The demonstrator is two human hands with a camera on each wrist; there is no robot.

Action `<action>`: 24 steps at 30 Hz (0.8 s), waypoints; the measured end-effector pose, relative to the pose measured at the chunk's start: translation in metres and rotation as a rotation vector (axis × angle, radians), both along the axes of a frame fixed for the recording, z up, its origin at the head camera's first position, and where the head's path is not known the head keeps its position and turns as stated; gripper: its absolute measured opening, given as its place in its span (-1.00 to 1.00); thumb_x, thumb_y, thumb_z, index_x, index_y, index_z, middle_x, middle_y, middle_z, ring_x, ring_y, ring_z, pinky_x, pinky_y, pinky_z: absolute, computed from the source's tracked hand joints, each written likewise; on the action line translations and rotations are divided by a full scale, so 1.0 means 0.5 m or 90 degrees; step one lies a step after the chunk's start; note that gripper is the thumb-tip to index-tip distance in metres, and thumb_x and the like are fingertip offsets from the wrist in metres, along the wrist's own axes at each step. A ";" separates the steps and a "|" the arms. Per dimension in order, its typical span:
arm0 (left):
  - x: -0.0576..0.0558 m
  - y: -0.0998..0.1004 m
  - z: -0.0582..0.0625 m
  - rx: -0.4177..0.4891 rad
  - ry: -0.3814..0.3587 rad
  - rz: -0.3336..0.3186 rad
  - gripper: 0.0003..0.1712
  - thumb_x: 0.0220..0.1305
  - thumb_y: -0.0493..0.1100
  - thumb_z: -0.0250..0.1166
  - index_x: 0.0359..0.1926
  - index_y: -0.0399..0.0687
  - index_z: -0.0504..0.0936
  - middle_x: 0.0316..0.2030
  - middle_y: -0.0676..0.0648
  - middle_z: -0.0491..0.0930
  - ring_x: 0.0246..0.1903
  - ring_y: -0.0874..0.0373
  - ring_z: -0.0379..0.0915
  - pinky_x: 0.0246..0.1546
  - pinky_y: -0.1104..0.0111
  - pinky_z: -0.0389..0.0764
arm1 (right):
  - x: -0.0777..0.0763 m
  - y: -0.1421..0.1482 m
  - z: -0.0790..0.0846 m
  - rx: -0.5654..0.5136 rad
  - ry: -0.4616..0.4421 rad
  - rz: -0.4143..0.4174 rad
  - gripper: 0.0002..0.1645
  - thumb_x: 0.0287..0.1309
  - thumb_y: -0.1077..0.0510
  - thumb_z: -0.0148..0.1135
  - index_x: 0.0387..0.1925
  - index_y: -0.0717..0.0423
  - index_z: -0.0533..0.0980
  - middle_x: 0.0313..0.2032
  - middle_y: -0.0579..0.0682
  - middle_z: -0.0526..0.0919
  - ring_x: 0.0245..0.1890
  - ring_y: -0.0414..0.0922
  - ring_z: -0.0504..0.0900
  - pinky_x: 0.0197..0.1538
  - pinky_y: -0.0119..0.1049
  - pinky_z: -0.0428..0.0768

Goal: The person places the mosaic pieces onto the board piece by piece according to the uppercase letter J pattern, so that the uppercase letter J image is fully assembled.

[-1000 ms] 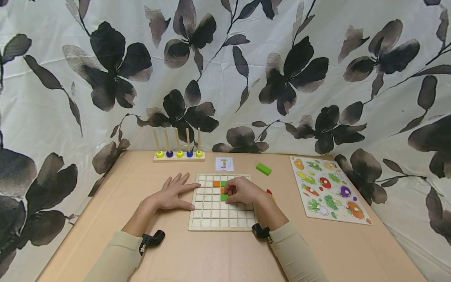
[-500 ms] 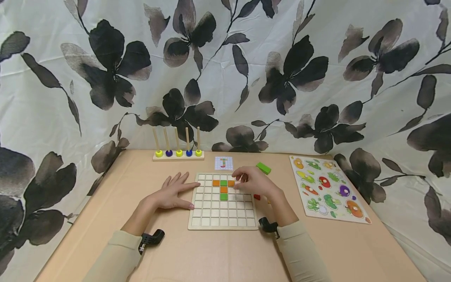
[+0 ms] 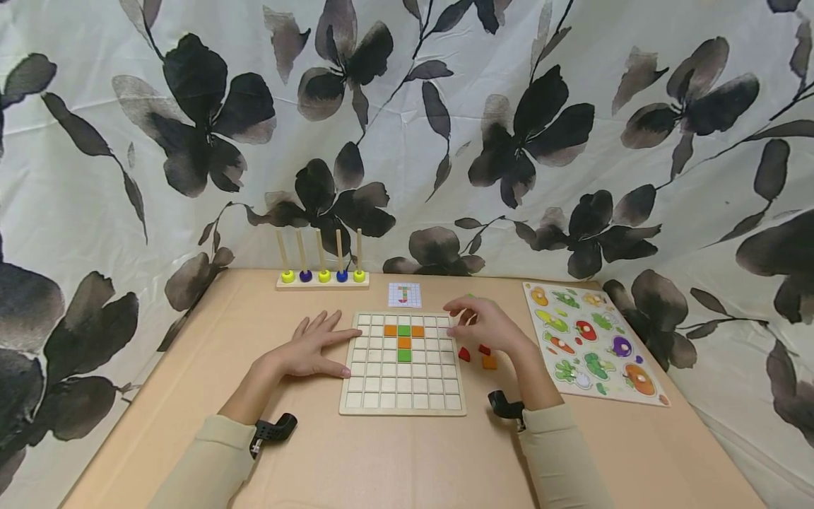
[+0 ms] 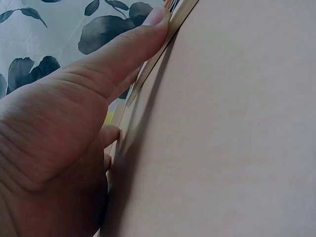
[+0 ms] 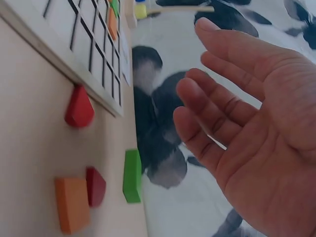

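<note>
A wooden grid board lies in front of me. Orange and green tiles fill several of its cells in a T shape, with a green tile at the foot and an orange tile at the right end of the bar. My left hand rests with fingers spread, thumb and index finger at the board's left edge. Over the upper right corner hovers my right hand, its fingers loosely bent; the right wrist view shows its palm holding nothing. Below it are two red pieces and an orange block.
A green block lies past the board, mostly hidden by my right hand in the head view. Behind the board are a small pattern card and a peg stand with rings. A vegetable picture board lies at right.
My right hand has moved off the tiles to the right, uncovering the orange tile at the bar's right end and the loose pieces beside the board. My left hand has stayed put.
</note>
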State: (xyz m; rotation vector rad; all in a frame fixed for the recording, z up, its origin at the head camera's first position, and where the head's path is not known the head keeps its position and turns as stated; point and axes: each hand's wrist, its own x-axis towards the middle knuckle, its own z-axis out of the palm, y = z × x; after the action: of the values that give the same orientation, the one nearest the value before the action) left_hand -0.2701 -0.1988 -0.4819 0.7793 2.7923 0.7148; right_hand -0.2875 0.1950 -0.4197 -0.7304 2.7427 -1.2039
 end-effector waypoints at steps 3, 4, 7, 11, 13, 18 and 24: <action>0.000 0.000 0.000 -0.002 0.001 0.000 -0.04 -0.11 0.48 0.34 0.36 0.48 0.31 0.49 -0.23 -0.16 0.45 -0.28 -0.44 0.31 -0.25 -0.42 | -0.004 0.021 0.001 0.009 -0.015 0.002 -0.53 0.03 0.15 0.45 0.03 -0.05 0.58 -0.15 0.04 0.63 -0.25 -0.07 0.54 -0.25 -0.20 0.56; 0.000 0.000 0.000 -0.003 0.002 0.000 -0.04 -0.11 0.48 0.34 0.36 0.48 0.31 0.49 -0.23 -0.16 0.45 -0.28 -0.44 0.31 -0.25 -0.42 | -0.005 0.028 0.001 0.017 -0.019 0.003 -0.53 0.03 0.16 0.44 0.04 0.00 0.58 -0.16 0.05 0.63 -0.26 -0.07 0.53 -0.25 -0.21 0.56; 0.001 0.001 -0.001 -0.007 0.002 0.000 -0.05 -0.11 0.48 0.34 0.36 0.47 0.31 0.49 -0.23 -0.15 0.45 -0.29 -0.44 0.31 -0.25 -0.41 | -0.008 0.047 0.002 0.045 -0.031 0.010 -0.54 0.06 0.19 0.41 0.05 0.10 0.58 -0.22 0.01 0.63 -0.28 -0.06 0.54 -0.27 -0.23 0.57; 0.002 0.001 0.000 -0.008 -0.001 0.001 -0.04 -0.11 0.48 0.33 0.37 0.47 0.30 0.50 -0.22 -0.16 0.45 -0.28 -0.45 0.31 -0.24 -0.42 | -0.010 0.072 0.003 0.067 -0.050 0.020 -0.57 0.06 0.21 0.40 0.01 0.16 0.59 -0.21 0.07 0.63 -0.26 -0.06 0.57 -0.24 -0.22 0.59; 0.001 0.001 0.000 -0.007 -0.001 0.001 -0.04 -0.11 0.48 0.34 0.36 0.46 0.31 0.49 -0.23 -0.16 0.45 -0.29 -0.45 0.30 -0.25 -0.42 | -0.010 0.083 0.003 0.068 -0.064 0.021 -0.59 0.04 0.21 0.41 -0.01 0.16 0.60 -0.18 0.13 0.64 -0.23 -0.06 0.58 -0.21 -0.21 0.59; 0.001 0.001 0.001 -0.008 -0.002 0.003 -0.04 -0.11 0.49 0.33 0.36 0.48 0.30 0.50 -0.21 -0.17 0.45 -0.27 -0.45 0.31 -0.24 -0.42 | -0.010 0.110 -0.001 0.067 -0.103 0.029 -0.66 0.05 0.28 0.38 -0.07 0.20 0.61 -0.14 0.20 0.63 -0.22 -0.03 0.58 -0.15 -0.22 0.59; 0.000 0.001 0.002 -0.014 0.000 0.002 -0.04 -0.11 0.50 0.32 0.37 0.48 0.30 0.50 -0.21 -0.17 0.45 -0.27 -0.45 0.32 -0.24 -0.42 | -0.008 0.127 -0.006 0.077 -0.161 0.037 -0.68 -0.02 0.30 0.44 -0.15 0.19 0.63 -0.26 0.16 0.64 -0.26 0.00 0.57 -0.09 -0.16 0.53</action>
State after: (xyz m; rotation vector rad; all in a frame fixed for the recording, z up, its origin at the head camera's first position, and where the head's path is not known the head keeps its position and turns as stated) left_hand -0.2698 -0.1983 -0.4807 0.7713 2.7968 0.6830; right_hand -0.2916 0.2587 -0.4227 -0.5956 2.5427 -1.0296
